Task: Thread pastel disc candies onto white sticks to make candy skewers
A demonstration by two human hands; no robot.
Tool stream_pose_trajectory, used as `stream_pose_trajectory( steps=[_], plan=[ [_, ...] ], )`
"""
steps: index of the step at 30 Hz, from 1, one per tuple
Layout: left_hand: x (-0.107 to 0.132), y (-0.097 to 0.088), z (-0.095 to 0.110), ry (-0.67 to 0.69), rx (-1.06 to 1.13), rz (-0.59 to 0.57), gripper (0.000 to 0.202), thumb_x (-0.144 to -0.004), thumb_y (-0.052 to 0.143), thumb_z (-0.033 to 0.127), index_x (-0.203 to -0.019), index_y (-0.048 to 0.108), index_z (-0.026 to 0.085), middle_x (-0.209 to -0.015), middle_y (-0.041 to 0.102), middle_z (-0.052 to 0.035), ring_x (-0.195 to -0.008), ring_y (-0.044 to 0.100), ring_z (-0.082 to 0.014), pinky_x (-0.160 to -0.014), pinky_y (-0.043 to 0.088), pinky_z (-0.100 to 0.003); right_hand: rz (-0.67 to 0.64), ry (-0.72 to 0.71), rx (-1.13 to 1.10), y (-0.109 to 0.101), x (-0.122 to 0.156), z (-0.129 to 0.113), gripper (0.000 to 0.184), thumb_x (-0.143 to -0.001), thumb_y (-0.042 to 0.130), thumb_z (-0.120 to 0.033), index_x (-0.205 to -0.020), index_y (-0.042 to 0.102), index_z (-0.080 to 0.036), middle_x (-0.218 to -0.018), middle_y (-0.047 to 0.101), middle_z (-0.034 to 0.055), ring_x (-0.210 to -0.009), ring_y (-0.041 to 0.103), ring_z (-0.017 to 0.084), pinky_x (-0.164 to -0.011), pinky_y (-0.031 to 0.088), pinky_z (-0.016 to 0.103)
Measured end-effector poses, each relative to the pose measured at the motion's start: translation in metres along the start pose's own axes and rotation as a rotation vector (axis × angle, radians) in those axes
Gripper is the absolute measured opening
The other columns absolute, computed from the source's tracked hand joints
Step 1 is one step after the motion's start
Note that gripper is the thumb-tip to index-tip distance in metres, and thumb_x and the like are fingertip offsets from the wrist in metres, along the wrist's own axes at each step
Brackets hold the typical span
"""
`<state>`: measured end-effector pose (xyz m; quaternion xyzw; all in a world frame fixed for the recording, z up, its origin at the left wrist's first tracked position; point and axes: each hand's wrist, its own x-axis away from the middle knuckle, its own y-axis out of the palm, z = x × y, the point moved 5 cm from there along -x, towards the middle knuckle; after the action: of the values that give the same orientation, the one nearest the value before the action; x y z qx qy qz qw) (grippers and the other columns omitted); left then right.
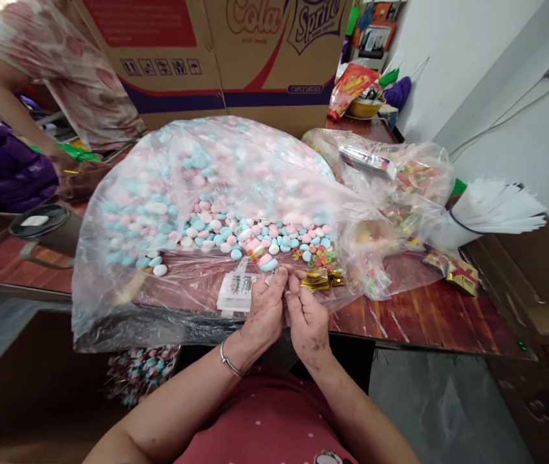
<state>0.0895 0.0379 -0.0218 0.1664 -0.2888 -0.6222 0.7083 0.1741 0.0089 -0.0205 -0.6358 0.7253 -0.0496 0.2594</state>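
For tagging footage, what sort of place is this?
Probably a small candy-packing workroom: a big plastic bag of pastel candies, gold strips, and a cardboard box of colourful pieces below.

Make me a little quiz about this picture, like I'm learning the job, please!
1. True or false: the thin silver metal bracelet is on the person's left wrist.

2. Of these, which is nearest to the left hand?
A. the dark grey cup with a handle
B. the small clear-wrapped stack of pink, white and blue discs
C. the bunch of long white sticks

3. Which three colours are the loose round candies heaped in the big see-through plastic bag?

Key: 1. True. 2. B. 3. Pink, blue and white.
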Motion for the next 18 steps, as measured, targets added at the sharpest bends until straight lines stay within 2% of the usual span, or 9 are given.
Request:
stream_pose_trajectory(
  steps=[3,6,7,11,12,14,16,18],
  plan=[
    [-0.001,-0.007,0.006,0.086,-0.186,-0.003,0.033,-0.080,0.072,0.048,-0.069,0.065,0.017,-0.075,0.067,-0.0030,-0.075,0.062,-0.0148,-0.077,0.050,-0.026,-0.068,-0.144,0.096,-0.012,-0.005,-0.009,0.028,-0.098,0.042,-0.027,-0.099,0.069,-0.019,-0.082,0.072,0.0045,-0.074,0.065,0.016,-0.068,0.052,0.026],
    [0.000,-0.012,0.009,0.102,-0.377,-0.046,0.038,-0.087,0.062,0.048,-0.063,0.059,0.019,-0.061,0.061,-0.0010,-0.060,0.056,-0.0144,-0.065,0.047,-0.025,0.086,-0.230,0.239,-0.036,-0.017,-0.017,0.028,-0.097,0.046,-0.031,-0.112,0.065,-0.017,-0.106,0.070,0.0124,-0.099,0.062,0.023,-0.088,0.050,0.037],
    [0.000,-0.013,0.009,0.095,-0.425,-0.067,0.036,-0.088,0.062,0.047,-0.063,0.058,0.020,-0.055,0.057,0.0005,-0.054,0.052,-0.0144,-0.059,0.045,-0.025,0.101,-0.240,0.270,-0.040,-0.021,-0.019,0.030,-0.097,0.048,-0.034,-0.114,0.064,-0.016,-0.110,0.068,0.0142,-0.104,0.060,0.025,-0.091,0.048,0.039],
    [0.008,-0.012,0.010,0.202,-0.601,-0.093,0.019,-0.077,0.070,0.033,-0.066,0.060,0.022,-0.057,0.058,-0.0003,-0.055,0.049,-0.0163,-0.058,0.041,-0.027,-0.165,-0.252,0.211,-0.019,-0.028,-0.020,0.024,-0.097,0.045,-0.033,-0.096,0.063,-0.016,-0.093,0.067,0.0091,-0.090,0.058,0.021,-0.083,0.049,0.036],
    [0.010,-0.011,0.010,0.226,-0.644,-0.089,0.015,-0.074,0.071,0.029,-0.066,0.060,0.022,-0.060,0.060,-0.0013,-0.057,0.050,-0.0170,-0.059,0.041,-0.027,-0.184,-0.239,0.187,-0.014,-0.028,-0.019,0.024,-0.098,0.043,-0.031,-0.091,0.061,-0.017,-0.090,0.066,0.0081,-0.088,0.058,0.020,-0.082,0.048,0.035],
    [0.017,-0.011,0.010,0.200,-0.720,-0.098,0.012,-0.071,0.070,0.024,-0.067,0.059,0.023,-0.060,0.060,-0.0015,-0.056,0.050,-0.0178,-0.057,0.039,-0.028,-0.142,-0.198,0.169,-0.011,-0.027,-0.016,0.025,-0.099,0.039,-0.029,-0.086,0.058,-0.018,-0.087,0.065,0.0074,-0.086,0.058,0.019,-0.080,0.048,0.033],
    [0.026,-0.007,0.014,0.148,-0.802,-0.200,0.010,-0.069,0.070,0.022,-0.073,0.061,0.023,-0.063,0.063,-0.0022,-0.056,0.053,-0.0194,-0.057,0.040,-0.028,-0.085,-0.133,0.195,-0.012,-0.026,-0.011,0.025,-0.099,0.038,-0.028,-0.083,0.055,-0.019,-0.084,0.064,0.0061,-0.081,0.058,0.018,-0.075,0.047,0.030],
    [0.040,0.002,0.024,0.116,-0.925,-0.430,0.010,-0.071,0.071,0.022,-0.068,0.062,0.024,-0.060,0.062,-0.0022,-0.053,0.053,-0.0193,-0.056,0.042,-0.029,-0.079,-0.051,0.280,-0.014,-0.026,-0.006,0.024,-0.098,0.039,-0.028,-0.082,0.054,-0.019,-0.077,0.063,0.0034,-0.072,0.056,0.016,-0.065,0.043,0.027]
  ],
)
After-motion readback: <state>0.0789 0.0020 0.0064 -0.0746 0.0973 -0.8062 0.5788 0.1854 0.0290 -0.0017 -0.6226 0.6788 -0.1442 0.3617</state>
